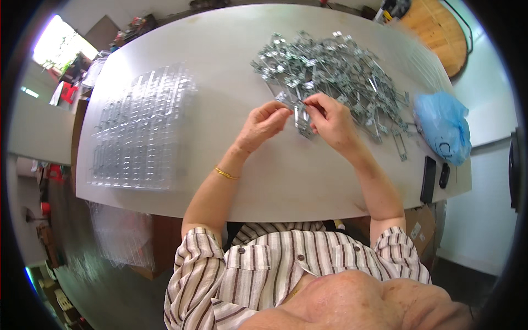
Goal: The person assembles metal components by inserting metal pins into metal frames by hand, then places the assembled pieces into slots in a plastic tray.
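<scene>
A large heap of shiny metal wire brackets [330, 71] lies tangled on the table, just beyond my hands. My left hand [262, 127] is closed, its thumb and fingertips pressed together at the heap's near edge; what it pinches is too small to make out. Close beside it, my right hand [333, 122] pinches a small metal bracket [300, 116] between thumb and fingers. Part of that bracket is hidden by the fingers, and other loose pieces lie right behind it. To the left rests a clear plastic tray [177, 129] with rows of compartments, many with metal pieces in them.
A blue plastic bag [443, 126] sits at the table's right side, with a black phone [428, 179] and a small black object [444, 175] near it. Clear plastic trays [124, 234] are stacked below the table's left edge. A round wooden tabletop [437, 33] stands beyond.
</scene>
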### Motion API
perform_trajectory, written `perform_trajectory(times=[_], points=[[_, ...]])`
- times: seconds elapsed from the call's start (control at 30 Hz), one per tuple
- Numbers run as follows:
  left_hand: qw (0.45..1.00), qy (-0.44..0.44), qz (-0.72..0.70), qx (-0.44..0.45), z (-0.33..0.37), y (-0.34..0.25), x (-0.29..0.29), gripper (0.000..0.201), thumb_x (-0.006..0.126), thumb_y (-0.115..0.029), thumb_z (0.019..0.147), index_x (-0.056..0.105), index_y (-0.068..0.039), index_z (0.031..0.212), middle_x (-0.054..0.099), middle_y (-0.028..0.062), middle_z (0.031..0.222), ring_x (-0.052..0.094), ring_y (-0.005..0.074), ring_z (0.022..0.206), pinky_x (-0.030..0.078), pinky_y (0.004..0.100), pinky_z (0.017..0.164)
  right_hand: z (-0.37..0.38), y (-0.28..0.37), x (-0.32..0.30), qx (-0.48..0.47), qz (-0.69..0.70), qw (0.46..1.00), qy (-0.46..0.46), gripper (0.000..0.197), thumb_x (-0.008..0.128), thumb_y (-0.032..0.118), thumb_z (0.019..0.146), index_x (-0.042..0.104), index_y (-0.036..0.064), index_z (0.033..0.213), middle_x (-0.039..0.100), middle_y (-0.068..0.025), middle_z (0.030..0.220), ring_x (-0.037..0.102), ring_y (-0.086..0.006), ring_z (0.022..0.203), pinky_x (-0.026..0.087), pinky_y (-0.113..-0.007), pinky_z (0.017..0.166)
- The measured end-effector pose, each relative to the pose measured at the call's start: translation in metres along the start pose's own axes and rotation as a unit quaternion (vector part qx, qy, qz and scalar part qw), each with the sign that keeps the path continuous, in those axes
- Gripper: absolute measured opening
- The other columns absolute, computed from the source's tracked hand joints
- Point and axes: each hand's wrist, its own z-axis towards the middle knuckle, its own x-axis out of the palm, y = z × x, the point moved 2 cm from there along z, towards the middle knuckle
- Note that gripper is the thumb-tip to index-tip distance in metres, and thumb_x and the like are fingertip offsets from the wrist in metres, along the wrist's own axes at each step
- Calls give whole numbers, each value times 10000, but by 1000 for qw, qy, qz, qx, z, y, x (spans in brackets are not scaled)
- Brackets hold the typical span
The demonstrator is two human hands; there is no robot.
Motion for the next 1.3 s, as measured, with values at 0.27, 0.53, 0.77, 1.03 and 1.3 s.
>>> perform_trajectory(times=[0.27, 0.53, 0.77, 1.03, 1.3], points=[[998, 36, 54, 4, 6, 14, 8, 287, 683, -316, 965, 680, -41, 1047, 591, -39, 803, 510, 41, 717, 423, 225, 616, 1, -14, -1, 81, 100, 990, 62, 210, 527, 13, 998, 590, -7, 1196, 668, -71, 888, 672, -112, 737, 586, -272, 675], [985, 58, 160, 21, 7, 14, 8, 374, 690, -364, 949, 684, -9, 1065, 623, -17, 825, 532, 58, 746, 432, 248, 641, 1, -20, -14, 146, 239, 949, 146, 239, 447, 74, 1045, 551, -24, 1237, 670, -115, 1029, 697, -180, 922, 605, -302, 798], [978, 82, 191, -19, 5, 12, 14, 341, 701, -319, 944, 687, -1, 1064, 638, -7, 854, 534, 59, 774, 436, 253, 660, 5, -25, -19, 176, 161, 960, 147, 198, 592, 214, 1013, 647, 25, 1036, 671, -28, 870, 651, -110, 825, 543, -264, 722], [994, 79, 77, -26, 0, -1, 16, 309, 628, -283, 987, 677, 3, 1092, 585, -13, 770, 483, 49, 657, 376, 208, 567, 23, -25, -17, 76, 193, 978, -15, 180, 657, 212, 981, 650, 36, 945, 603, 20, 742, 527, -48, 643, 435, -213, 558], [988, 63, -127, -57, 0, 4, 8, 377, 520, -351, 1046, 653, 2, 1034, 572, 18, 701, 425, 62, 508, 301, 209, 431, 0, -10, -7, -37, 273, 960, -39, 125, 664, 48, 959, 572, 23, 1040, 702, -70, 942, 700, -104, 845, 582, -234, 730]])
